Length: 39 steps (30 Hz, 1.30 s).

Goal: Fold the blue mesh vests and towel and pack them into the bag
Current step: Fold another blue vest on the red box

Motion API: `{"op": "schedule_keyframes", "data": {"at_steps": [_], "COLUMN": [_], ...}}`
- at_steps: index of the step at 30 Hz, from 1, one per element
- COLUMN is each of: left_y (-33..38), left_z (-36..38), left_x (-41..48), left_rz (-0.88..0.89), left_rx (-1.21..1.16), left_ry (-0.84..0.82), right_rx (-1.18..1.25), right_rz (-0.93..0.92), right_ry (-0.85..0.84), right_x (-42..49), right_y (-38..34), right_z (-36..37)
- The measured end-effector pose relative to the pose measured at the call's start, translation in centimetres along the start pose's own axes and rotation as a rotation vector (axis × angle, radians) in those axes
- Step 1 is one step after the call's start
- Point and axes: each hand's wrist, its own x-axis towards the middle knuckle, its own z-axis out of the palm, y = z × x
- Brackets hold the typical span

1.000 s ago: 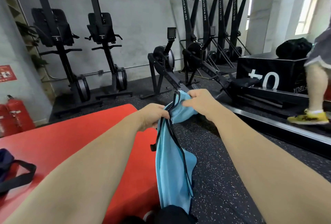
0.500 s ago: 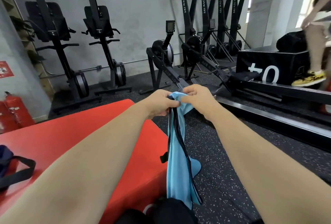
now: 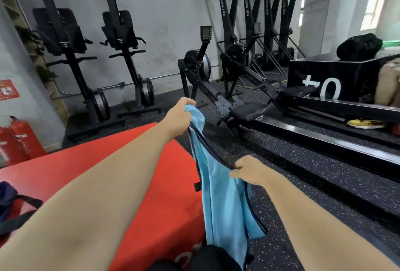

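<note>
A light blue mesh vest (image 3: 218,201) with dark trim hangs in the air beside the red box's right edge. My left hand (image 3: 180,117) grips its top corner, held out in front of me. My right hand (image 3: 246,170) is lower and nearer, pinching the vest's dark trimmed edge about halfway down. The vest's lower end drops out of sight behind something dark at the bottom of the view. A dark blue bag (image 3: 8,201) with a black strap lies on the red box at the far left, partly cut off by the frame.
The red padded box (image 3: 91,162) fills the lower left. Rowing machines (image 3: 216,89) and ski machines stand on the black speckled floor ahead. A black plyo box (image 3: 320,76) with a dark bag on top is at the right, with a person's yellow shoe (image 3: 365,123) beside it. Red fire extinguishers (image 3: 19,138) stand at the left wall.
My right hand has left the vest's top and slid down its trimmed edge toward me. My left hand stays at the top corner. The person at the right has stepped down.
</note>
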Motion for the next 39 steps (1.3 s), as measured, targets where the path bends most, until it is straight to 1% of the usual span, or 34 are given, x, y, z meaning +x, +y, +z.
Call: {"op": "schedule_keyframes", "data": {"at_steps": [4,5,6,7,8,10,13,15,16,18,20,21,23,26,29,33,36,39], "left_y": [-2.2,-2.1,-1.8,-1.5,-0.9,-0.1,0.7,0.9,0.7,0.4,-0.2,-0.4,-1.0,-2.2,-3.8,-5.8,-6.6,-6.5], "left_z": [0.4,0.9,1.5,2.0,2.5,3.6,4.5,4.1,3.9,3.3,2.8,2.4,1.7,0.4,-0.6,-0.7,-0.1,0.3], "left_x": [0.2,-0.1,-0.4,-0.7,-1.3,-2.0,-2.6,-3.3,-3.3,-3.5,-3.6,-3.6,-3.5,-3.4,-3.1,-3.0,-2.8,-2.7], "left_rz": [0.017,0.042,0.099,0.151,0.161,0.131,0.007,-0.098,-0.101,-0.054,-0.017,-0.026,-0.055,-0.103,-0.163,-0.240,-0.292,-0.349], "left_rx": [0.499,0.569,0.575,0.496,0.361,0.135,-0.012,-0.110,-0.104,-0.001,0.054,0.053,0.030,0.036,0.068,0.103,0.117,0.041], "left_ry": [-0.017,0.003,0.008,-0.008,-0.039,-0.095,-0.239,-0.295,-0.323,-0.346,-0.314,-0.292,-0.251,-0.207,-0.144,-0.106,-0.027,0.004], "right_rx": [0.117,0.140,0.150,0.149,0.139,0.104,0.085,0.101,0.119,0.155,0.161,0.109,-0.078,-0.324,-0.434,-0.538,-0.628,-0.700], "right_rz": [-0.099,-0.125,-0.145,-0.164,-0.182,-0.206,-0.228,-0.228,-0.230,-0.246,-0.264,-0.254,-0.218,-0.121,-0.030,-0.016,-0.003,0.002], "right_ry": [0.090,0.098,0.102,0.098,0.100,0.100,0.100,0.094,0.091,0.088,0.092,0.093,0.104,0.177,0.214,0.277,0.321,0.383], "right_x": [-0.3,-0.3,-0.1,0.0,0.1,0.4,0.4,0.5,0.6,0.7,1.1,1.2,1.4,1.8,1.5,1.1,0.5,0.0], "right_y": [-1.6,-2.3,-3.1,-3.8,-4.6,-5.8,-6.8,-7.2,-7.3,-7.7,-8.1,-8.3,-8.3,-7.1,-6.1,-6.6,-7.7,-8.4], "right_z": [-2.0,-2.4,-2.8,-3.0,-3.3,-3.7,-4.3,-4.6,-4.6,-4.5,-4.3,-4.2,-3.7,-3.0,-2.6,-3.0,-3.9,-4.9]}}
